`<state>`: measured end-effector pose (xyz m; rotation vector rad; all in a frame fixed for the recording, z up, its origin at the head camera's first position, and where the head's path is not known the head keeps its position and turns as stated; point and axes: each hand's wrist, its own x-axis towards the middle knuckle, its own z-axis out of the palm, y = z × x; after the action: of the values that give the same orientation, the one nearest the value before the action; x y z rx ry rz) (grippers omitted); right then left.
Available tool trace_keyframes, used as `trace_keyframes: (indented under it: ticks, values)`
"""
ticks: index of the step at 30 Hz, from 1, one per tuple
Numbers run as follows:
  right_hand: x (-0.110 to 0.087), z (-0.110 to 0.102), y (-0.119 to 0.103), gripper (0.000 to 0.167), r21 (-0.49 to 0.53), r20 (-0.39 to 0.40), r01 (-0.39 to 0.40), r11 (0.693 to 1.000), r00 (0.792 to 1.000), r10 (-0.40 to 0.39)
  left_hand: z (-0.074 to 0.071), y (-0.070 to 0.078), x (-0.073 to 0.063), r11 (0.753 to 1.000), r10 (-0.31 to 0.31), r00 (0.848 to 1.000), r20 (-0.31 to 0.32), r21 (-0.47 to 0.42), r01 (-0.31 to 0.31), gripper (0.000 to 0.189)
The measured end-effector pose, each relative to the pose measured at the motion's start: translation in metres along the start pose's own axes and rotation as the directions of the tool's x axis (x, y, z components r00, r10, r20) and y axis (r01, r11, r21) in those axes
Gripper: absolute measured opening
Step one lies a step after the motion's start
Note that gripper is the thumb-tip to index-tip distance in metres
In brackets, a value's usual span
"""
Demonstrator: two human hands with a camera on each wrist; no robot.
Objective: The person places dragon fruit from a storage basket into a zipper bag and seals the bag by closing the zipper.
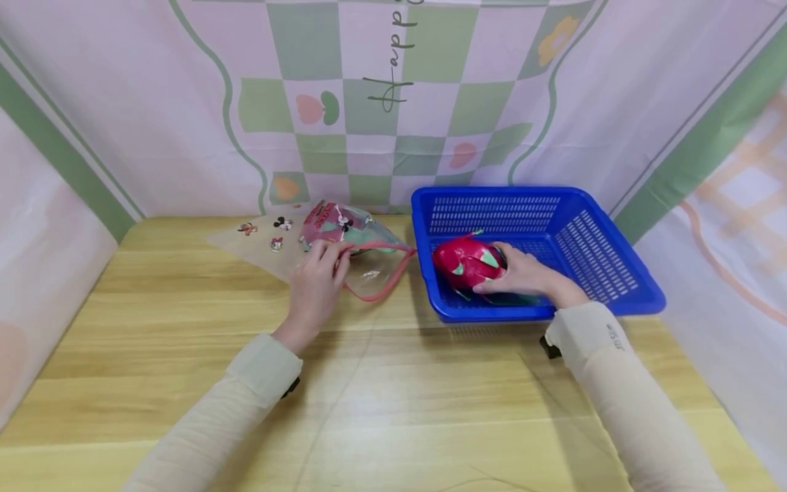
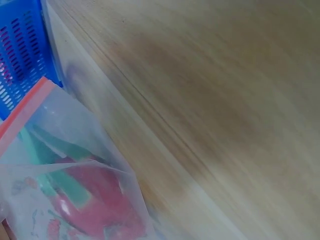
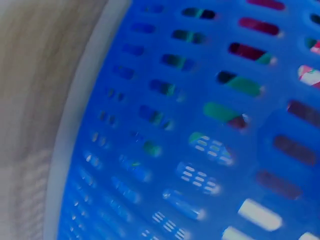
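A clear plastic zip bag (image 1: pixel 382 277) with cartoon prints and a pink-red edge lies on the table, its mouth spread apart. My left hand (image 1: pixel 315 285) pinches that edge at the mouth. Inside the bag is a red dragon fruit (image 2: pixel 102 200) with green scales, seen through the plastic. To the right, within the blue basket (image 1: pixel 615 249), my right hand (image 1: pixel 522 273) grips another dragon fruit (image 1: pixel 461 262) from its right side, near the basket's left wall. In the right wrist view the basket's slotted wall hides the hand, and red and green show through the slots.
The wooden table (image 1: pixel 184 383) carries the bag and the basket side by side, the bag's mouth close to the basket's left wall. A patterned green and white cloth (image 1: pixel 369 154) hangs behind the table, with more cloth at both sides.
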<state>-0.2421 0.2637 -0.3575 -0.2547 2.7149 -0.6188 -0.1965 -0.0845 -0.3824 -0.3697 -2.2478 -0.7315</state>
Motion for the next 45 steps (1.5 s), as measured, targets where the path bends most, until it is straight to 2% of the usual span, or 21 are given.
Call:
trace_keyframes:
  ticks: [4,11,14,21,30,38,45]
  values:
    - [0.000,0.001,-0.003,0.102,-0.079,-0.073,-0.026,0.997,0.997,0.020,0.000,-0.001,0.000,1.000,0.000,1.000,0.004,-0.014,0.000,0.014]
    - [0.001,0.002,-0.006,0.105,-0.076,-0.138,0.030,0.997,0.990,-0.040,-0.002,-0.001,0.000,1.000,-0.001,1.000,0.002,-0.014,0.001,0.014]
    - [0.001,0.001,-0.006,0.106,-0.105,-0.160,0.024,0.994,0.986,-0.041,-0.003,-0.001,0.000,1.000,-0.003,1.000,0.009,-0.019,0.003,0.014]
    - [0.002,-0.004,-0.005,0.101,-0.167,-0.265,-0.007,0.986,0.963,-0.038,-0.001,-0.002,0.000,1.000,0.012,1.000,-0.002,-0.019,-0.012,0.014]
    - [0.002,-0.005,-0.006,0.100,-0.144,-0.439,-0.010,0.990,0.897,-0.055,0.000,-0.003,0.000,1.000,0.015,1.000,-0.003,-0.015,-0.015,0.013]
    - [-0.001,-0.006,-0.009,0.102,-0.014,-0.533,0.000,1.000,0.846,-0.008,-0.001,-0.002,-0.001,1.000,0.020,1.000,0.008,-0.010,-0.019,0.013]
    - [-0.005,-0.005,-0.012,0.098,0.000,-0.635,0.054,0.999,0.771,-0.042,-0.001,-0.003,-0.002,1.000,0.011,1.000,0.016,-0.010,-0.010,0.014]
